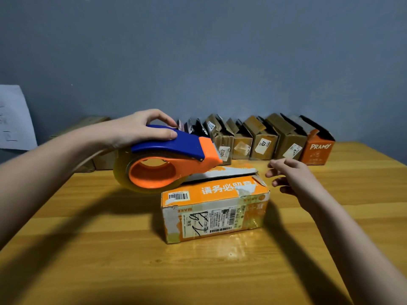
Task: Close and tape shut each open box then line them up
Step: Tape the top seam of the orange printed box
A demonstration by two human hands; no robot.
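Note:
An orange cardboard box (214,211) with shipping labels lies in the middle of the wooden table (88,249). Its near top flap is down and its far flap (222,173) stands slightly raised. My left hand (141,128) grips the blue handle of an orange tape dispenser (167,160) loaded with clear tape, held just above the box's left rear corner. My right hand (288,176) hovers beside the box's right end, fingers spread and relaxed, touching nothing.
A row of several open boxes (264,139) stands along the wall at the back, ending in an orange "PRAMY" box (317,150) on the right. Closed brown boxes (92,128) sit at the back left. A sheet of paper (13,117) hangs at the left edge.

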